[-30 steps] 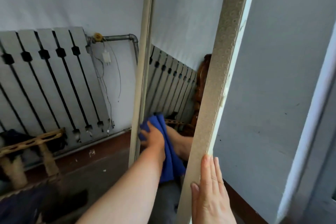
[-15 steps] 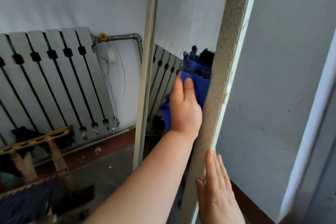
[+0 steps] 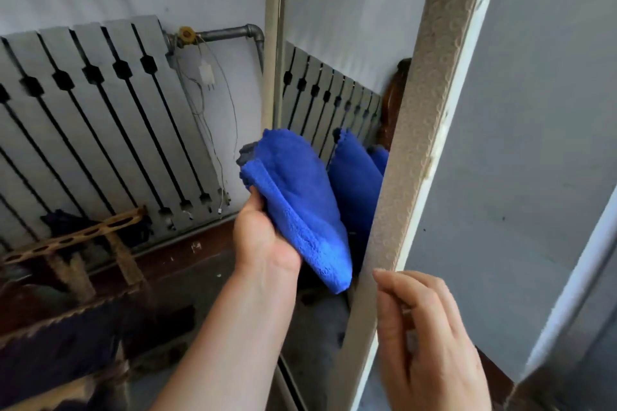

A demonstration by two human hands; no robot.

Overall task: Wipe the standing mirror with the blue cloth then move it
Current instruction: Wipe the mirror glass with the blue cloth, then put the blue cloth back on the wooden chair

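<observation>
— Several things are seen round the standing mirror (image 3: pixel 420 130); what is found there?

— A grey radiator (image 3: pixel 100 130) is fixed to the wall on the left. A pipe (image 3: pixel 227 34) and a yellow valve (image 3: pixel 185 33) are set at its top corner, and a white plug (image 3: pixel 206 75) is hung on thin wires beside it. The pipe's bend is cut off by the mirror's left frame. A wooden rack (image 3: pixel 76 233) is set low before the radiator. The mirror is stood upright, a grey wall (image 3: pixel 541 143) is seen just behind its right edge, and the radiator is reflected in the glass.

— How are the hands held?

— The blue cloth (image 3: pixel 300 207) is held by the left hand (image 3: pixel 263 243) before the lower glass. The thumb is laid on its near side and the fingers are hidden under the folds. Whether the glass is touched by the cloth cannot be told. The right hand (image 3: pixel 427 337) is blurred, just beside the frame's right edge, with its fingers loosely bent and nothing gripped.

— What is changed from half a second ago?

— The cloth was then pressed flat, high on the glass by the frame; it is now lower and bunched. The right hand's fingers were then laid straight along the frame.
</observation>
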